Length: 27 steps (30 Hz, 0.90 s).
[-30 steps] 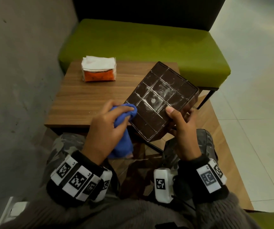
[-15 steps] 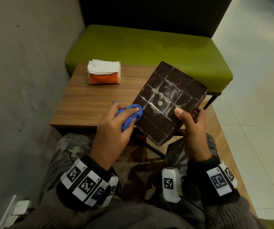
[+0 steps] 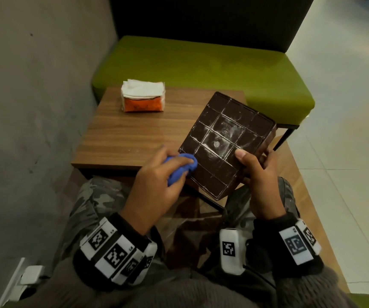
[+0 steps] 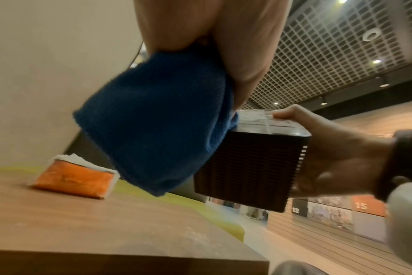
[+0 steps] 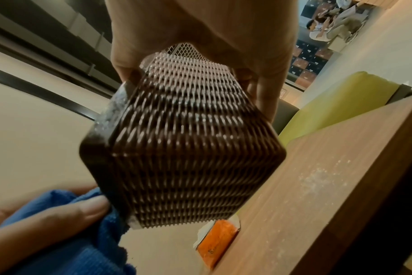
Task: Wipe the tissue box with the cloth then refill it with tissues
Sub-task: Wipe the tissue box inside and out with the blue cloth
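A dark brown woven tissue box (image 3: 225, 143) is held tilted above the table's near right corner, its dusty gridded underside turned up toward me. My right hand (image 3: 256, 174) grips its near right edge, thumb on the grid. My left hand (image 3: 156, 185) holds a bunched blue cloth (image 3: 181, 167) against the box's lower left edge. The cloth (image 4: 158, 119) fills the left wrist view beside the box (image 4: 247, 167). The woven side of the box (image 5: 188, 145) shows in the right wrist view, with the cloth (image 5: 71, 232) at its lower corner. An orange pack of white tissues (image 3: 143, 98) lies at the table's far left.
The small wooden table (image 3: 123, 138) stands against a grey wall (image 3: 34, 107) on the left. A green bench seat (image 3: 201, 70) runs behind it. Pale dust speckles the tabletop (image 5: 318, 178). Tiled floor (image 3: 345, 107) lies to the right.
The cloth in my left hand has slid down along the box's left edge toward its lower corner. The box stays tilted in my right hand.
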Each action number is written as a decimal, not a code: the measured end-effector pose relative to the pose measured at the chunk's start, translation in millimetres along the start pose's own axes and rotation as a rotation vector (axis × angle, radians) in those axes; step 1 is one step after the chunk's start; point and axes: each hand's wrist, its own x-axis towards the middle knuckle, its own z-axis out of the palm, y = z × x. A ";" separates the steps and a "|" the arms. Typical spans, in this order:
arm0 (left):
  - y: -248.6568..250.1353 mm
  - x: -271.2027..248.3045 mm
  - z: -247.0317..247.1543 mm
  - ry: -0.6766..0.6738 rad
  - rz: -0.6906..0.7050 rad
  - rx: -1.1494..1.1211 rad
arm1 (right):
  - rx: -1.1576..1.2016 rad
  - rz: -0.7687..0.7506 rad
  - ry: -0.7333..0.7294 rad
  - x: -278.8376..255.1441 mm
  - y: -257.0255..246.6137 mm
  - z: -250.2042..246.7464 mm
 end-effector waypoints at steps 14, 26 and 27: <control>19.3 -3.0 -7.8 0.035 0.063 0.030 | 0.001 -0.054 -0.013 -21.6 -1.8 2.0; 19.6 -20.3 -22.3 0.008 0.014 0.034 | 0.033 -0.055 -0.092 -36.5 6.7 2.8; 19.2 -24.4 -23.2 -0.014 0.015 0.038 | 0.035 -0.056 -0.080 -35.7 6.0 1.3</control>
